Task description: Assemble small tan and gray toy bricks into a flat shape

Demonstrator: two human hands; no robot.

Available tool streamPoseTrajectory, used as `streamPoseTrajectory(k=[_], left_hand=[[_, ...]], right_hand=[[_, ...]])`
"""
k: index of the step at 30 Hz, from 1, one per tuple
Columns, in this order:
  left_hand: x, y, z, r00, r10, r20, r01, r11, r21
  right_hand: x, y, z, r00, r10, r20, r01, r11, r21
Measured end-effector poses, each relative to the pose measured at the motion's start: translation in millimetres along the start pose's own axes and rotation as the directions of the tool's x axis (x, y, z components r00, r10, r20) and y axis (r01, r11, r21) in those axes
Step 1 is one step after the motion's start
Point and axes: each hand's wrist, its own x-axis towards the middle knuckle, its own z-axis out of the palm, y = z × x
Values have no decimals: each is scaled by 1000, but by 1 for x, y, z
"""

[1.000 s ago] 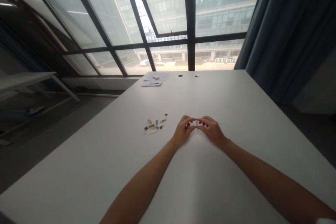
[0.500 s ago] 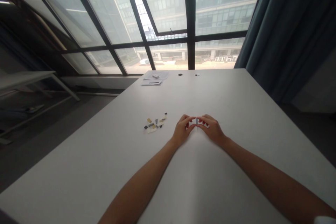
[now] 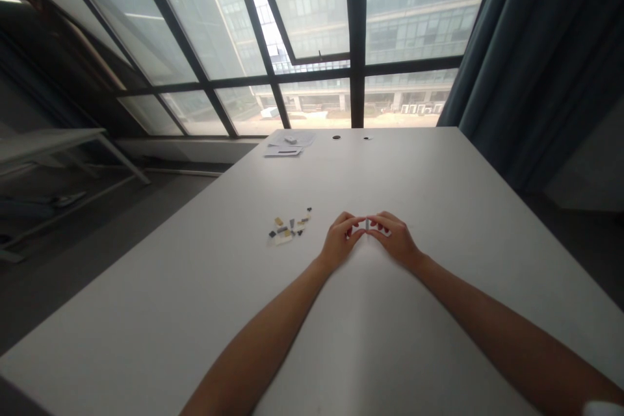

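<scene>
Between the meeting fingertips of the left hand (image 3: 337, 240) and right hand (image 3: 396, 242), a small grey piece (image 3: 367, 225) stands upright, pinched by both.

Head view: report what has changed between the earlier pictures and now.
Nothing has visibly been moved, taken hold of or let go; only the whole picture shifts slightly, as if the camera moved. The left hand and right hand still hold the gray piece at their fingertips. The loose pieces and papers lie as they were.
</scene>
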Motion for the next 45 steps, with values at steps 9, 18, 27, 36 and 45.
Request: streamPoseTrajectory(k=[9, 18, 27, 36, 45], left_hand=[[0, -2, 1, 1000, -9, -12, 9, 1000, -13], [0, -1, 1, 1000, -17, -5, 17, 1000, -15], [1, 4, 0, 1000, -14, 8, 14, 1000, 4], [0, 4, 0, 1000, 3, 8, -3, 1000, 16], [2, 1, 0, 1000, -24, 17, 24, 1000, 1]], right_hand=[[-1, 2, 1, 1000, 0, -5, 0, 1000, -1], [0, 0, -1, 1000, 16, 2, -16, 1000, -6], [1, 1, -1, 1000, 23, 13, -23, 1000, -7], [2, -1, -1, 999, 38, -6, -38, 999, 15], [51, -22, -78, 908, 274, -316, -281, 959, 25]])
